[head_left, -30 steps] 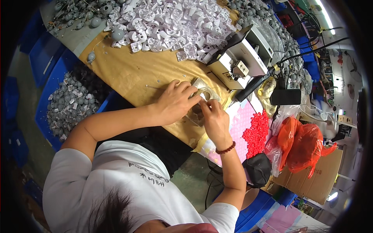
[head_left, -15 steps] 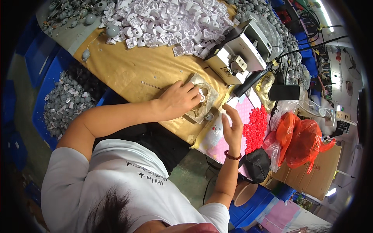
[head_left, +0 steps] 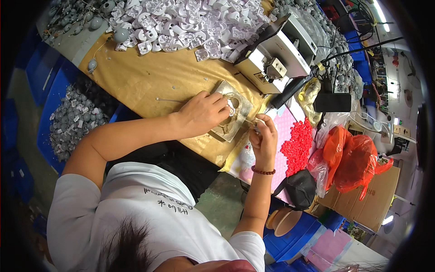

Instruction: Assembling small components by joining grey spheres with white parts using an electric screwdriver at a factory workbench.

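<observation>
A square metal block (head_left: 240, 109) with a round recess lies on the brown-covered bench. My left hand (head_left: 204, 113) rests over its left side, fingers bent and pressed together at a small white part (head_left: 231, 108) in the recess. Just off the block's right edge is my right hand (head_left: 264, 138), wearing a dark red bead bracelet (head_left: 263, 171). Its thumb and index finger are pinched together near a thin, wire-like strand. A small greyish piece shows at these fingers, too blurred to name. To the left of the block lies a thin wire (head_left: 171, 99).
White plastic parts (head_left: 181, 22) are heaped at the back. A boxy machine (head_left: 276, 59) stands behind the block, near a black-handled tool (head_left: 290, 93). Red pieces (head_left: 297, 147), a black pouch (head_left: 299, 190) and red bags (head_left: 351, 158) lie right. A blue bin (head_left: 45, 131) holds grey balls.
My right hand has moved left to the block's edge, and its spread fingers have closed into a pinch. The small grey round piece beside the block is now at those fingers. My left hand stays at the block.
</observation>
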Demonstrator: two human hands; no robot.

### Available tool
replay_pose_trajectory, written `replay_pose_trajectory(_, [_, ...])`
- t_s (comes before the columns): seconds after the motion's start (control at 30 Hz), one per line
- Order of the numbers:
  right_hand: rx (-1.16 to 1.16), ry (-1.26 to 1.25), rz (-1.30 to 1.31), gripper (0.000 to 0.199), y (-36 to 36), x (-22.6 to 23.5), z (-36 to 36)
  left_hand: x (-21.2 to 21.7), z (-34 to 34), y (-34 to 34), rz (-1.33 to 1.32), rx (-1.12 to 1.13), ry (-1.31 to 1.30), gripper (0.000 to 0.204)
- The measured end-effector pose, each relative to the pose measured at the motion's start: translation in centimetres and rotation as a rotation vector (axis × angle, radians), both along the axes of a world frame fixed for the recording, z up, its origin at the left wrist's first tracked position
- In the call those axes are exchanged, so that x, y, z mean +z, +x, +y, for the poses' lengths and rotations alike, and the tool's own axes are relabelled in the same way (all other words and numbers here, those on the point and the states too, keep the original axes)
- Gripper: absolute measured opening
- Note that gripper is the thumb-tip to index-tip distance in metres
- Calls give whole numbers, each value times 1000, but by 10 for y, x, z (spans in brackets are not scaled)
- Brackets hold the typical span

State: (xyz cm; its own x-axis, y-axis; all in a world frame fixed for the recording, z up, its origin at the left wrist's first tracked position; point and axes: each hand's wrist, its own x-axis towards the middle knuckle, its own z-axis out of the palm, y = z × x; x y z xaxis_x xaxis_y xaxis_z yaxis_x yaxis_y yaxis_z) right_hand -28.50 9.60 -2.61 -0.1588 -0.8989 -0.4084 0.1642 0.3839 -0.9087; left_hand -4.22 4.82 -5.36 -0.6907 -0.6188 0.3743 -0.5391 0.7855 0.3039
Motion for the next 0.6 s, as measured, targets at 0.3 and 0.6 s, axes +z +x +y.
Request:
replay_pose_trajectory(0.3, [6, -284, -338, 33, 9, -11, -3, -3, -1, 0, 9, -12, -29, 30])
replay_pose_trajectory(0.6, [167, -136, -54, 24, 10, -4, -21, 3, -8, 5, 31, -51, -13, 25])
